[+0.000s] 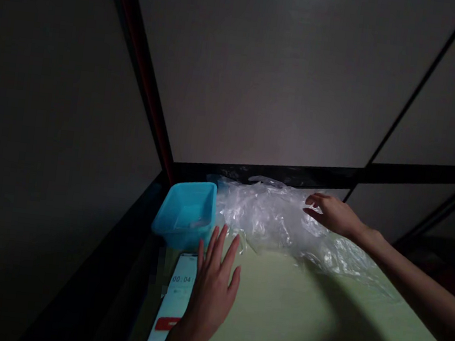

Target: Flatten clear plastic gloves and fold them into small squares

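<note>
My left hand (212,284) lies flat with fingers stretched out, hovering over the light green table top (285,314) beside a phone (173,301) whose screen shows a running timer and a red button. The fingertips point toward a turquoise plastic tub (187,212) at the back left. My right hand (333,214) reaches across from the right, fingers loosely extended, resting on a crumpled heap of clear plastic bags (271,219) along the table's far edge. Nothing is gripped in either hand.
A black frame rail (293,173) runs behind the plastic, with a dark red post (148,74) rising at the back left corner. Plain grey walls surround the table. The left side drops into shadow.
</note>
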Available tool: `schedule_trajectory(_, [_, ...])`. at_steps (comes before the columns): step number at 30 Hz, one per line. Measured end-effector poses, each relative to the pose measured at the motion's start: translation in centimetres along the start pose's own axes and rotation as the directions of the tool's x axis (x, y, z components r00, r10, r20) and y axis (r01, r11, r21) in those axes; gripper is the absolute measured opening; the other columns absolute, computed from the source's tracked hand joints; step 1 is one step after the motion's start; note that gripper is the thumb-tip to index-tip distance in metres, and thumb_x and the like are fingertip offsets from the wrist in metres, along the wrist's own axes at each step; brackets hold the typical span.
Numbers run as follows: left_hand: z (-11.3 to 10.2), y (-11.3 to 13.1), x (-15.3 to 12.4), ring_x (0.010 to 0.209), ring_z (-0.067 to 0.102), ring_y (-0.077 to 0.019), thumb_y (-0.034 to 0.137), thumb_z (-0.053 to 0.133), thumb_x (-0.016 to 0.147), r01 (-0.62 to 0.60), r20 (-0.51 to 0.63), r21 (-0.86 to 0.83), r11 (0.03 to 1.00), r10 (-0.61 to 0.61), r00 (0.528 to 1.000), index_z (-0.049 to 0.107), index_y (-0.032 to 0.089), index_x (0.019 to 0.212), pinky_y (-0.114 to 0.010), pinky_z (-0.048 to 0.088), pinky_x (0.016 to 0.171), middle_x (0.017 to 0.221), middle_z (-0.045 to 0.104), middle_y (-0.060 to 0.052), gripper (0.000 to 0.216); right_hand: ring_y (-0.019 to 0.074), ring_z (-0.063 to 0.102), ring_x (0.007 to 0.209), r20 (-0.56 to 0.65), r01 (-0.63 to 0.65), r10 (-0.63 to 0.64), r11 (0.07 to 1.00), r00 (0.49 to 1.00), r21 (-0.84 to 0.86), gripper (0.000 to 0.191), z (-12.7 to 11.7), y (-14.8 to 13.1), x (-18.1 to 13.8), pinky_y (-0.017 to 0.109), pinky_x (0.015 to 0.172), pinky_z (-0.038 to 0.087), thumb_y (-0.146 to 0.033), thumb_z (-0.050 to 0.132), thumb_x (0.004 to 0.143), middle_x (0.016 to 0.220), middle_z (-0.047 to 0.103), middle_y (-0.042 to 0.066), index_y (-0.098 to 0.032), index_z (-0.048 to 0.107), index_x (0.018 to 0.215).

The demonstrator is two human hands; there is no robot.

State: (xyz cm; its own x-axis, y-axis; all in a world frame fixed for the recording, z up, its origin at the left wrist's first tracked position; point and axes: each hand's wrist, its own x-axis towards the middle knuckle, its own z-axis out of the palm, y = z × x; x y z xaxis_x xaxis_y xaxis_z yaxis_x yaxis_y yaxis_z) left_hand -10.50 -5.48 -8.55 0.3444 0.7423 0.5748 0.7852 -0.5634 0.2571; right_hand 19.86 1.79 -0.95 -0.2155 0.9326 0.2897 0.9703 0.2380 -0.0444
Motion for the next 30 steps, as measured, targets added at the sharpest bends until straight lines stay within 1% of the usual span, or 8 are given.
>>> schedule_trajectory(5, [2.2,3.3,-1.1,0.132,0.025,-0.0259,0.004,0.047,0.076,-0.025,0.154,-0.301,0.953,0.074,0.985,0.05,0.018,0.119,-0.051,0.02,0.107,0.14,0.035,-0.011,0.045,0.0208,0.061,0.069,-0.053,-0.106,0.109,0.993,0.993,0.043,0.031,1.9,-0.7,-1.9,0.029,0.055,0.041,-0.045,0.047,0.083,0.084,0.066,0.008,-0.017,0.06,0.086])
schedule_trajectory(11, [4.7,5.4,-1.9,0.114,0.048,-0.0227,-0.003,0.052,0.064,0.248,0.269,-0.683,0.688,-0.079,0.96,0.06,0.019,0.093,-0.041,0.034,0.099,0.119,0.054,-0.008,0.037,0.0208,0.059,0.064,-0.092,-0.208,0.217,0.973,0.972,0.098,0.038,5.3,-1.7,-3.5,0.028,0.053,0.037,-0.053,0.049,0.078,0.073,0.064,0.008,-0.017,0.057,0.07])
schedule_trajectory(15, [6.0,5.0,-2.1,0.1,0.056,-0.0187,-0.004,0.05,0.06,0.315,0.282,-0.72,0.618,-0.154,0.947,0.058,0.019,0.081,-0.034,0.043,0.089,0.099,0.061,-0.004,0.032,0.0167,0.058,0.062,-0.1,-0.187,0.205,0.967,0.974,0.171,0.035,6.8,-1.5,-4.1,0.025,0.055,0.039,-0.048,0.046,0.081,0.071,0.064,0.005,-0.018,0.057,0.066])
schedule_trajectory(19, [7.2,4.1,-2.2,0.09,0.058,-0.0163,-0.003,0.046,0.06,0.355,0.278,-0.742,0.568,-0.22,0.935,0.057,0.019,0.075,-0.03,0.046,0.079,0.088,0.061,-0.002,0.028,0.0158,0.058,0.067,-0.176,-0.225,0.261,0.953,0.949,0.202,0.034,6.4,0.8,-5.0,0.025,0.061,0.042,-0.045,0.04,0.085,0.077,0.064,0.004,-0.019,0.058,0.074])
schedule_trajectory(22, [7.4,3.8,-2.1,0.087,0.057,-0.0164,0.0,0.046,0.06,0.356,0.271,-0.765,0.537,-0.233,0.934,0.057,0.018,0.072,-0.028,0.045,0.075,0.084,0.06,-0.002,0.024,0.0247,0.057,0.087,-0.282,-0.377,0.407,0.913,0.869,0.157,0.034,6.1,3.8,-6.4,0.034,0.072,0.043,-0.042,0.042,0.083,0.098,0.061,0.013,-0.015,0.056,0.095])
schedule_trajectory(25, [7.4,3.8,-2.1,0.083,0.057,-0.017,0.002,0.047,0.059,0.352,0.271,-0.784,0.512,-0.228,0.935,0.057,0.018,0.068,-0.027,0.045,0.071,0.081,0.058,-0.002,0.02,0.0366,0.052,0.096,-0.314,-0.521,0.529,0.846,0.788,0.115,0.053,7.1,6.4,-7.9,0.045,0.072,0.042,-0.05,0.055,0.072,0.107,0.055,0.023,-0.009,0.053,0.106])
schedule_trajectory(27, [7.4,3.8,-2.2,0.082,0.056,-0.0177,0.004,0.047,0.059,0.349,0.272,-0.792,0.501,-0.222,0.936,0.056,0.018,0.067,-0.028,0.044,0.07,0.08,0.058,-0.002,0.019,0.0363,0.055,0.09,-0.298,-0.563,0.567,0.819,0.768,0.107,0.048,8.3,7.6,-8.7,0.044,0.068,0.043,-0.047,0.06,0.067,0.099,0.058,0.022,-0.01,0.058,0.097])
schedule_trajectory(30, [7.4,3.9,-2.2,0.081,0.056,-0.0186,0.006,0.047,0.06,0.347,0.275,-0.8,0.489,-0.215,0.937,0.056,0.018,0.066,-0.029,0.044,0.069,0.079,0.057,-0.003,0.016,0.0281,0.059,0.073,-0.268,-0.552,0.561,0.826,0.783,0.116,0.021,9.7,8.5,-9.1,0.038,0.062,0.044,-0.037,0.059,0.069,0.08,0.062,0.013,-0.016,0.06,0.071])
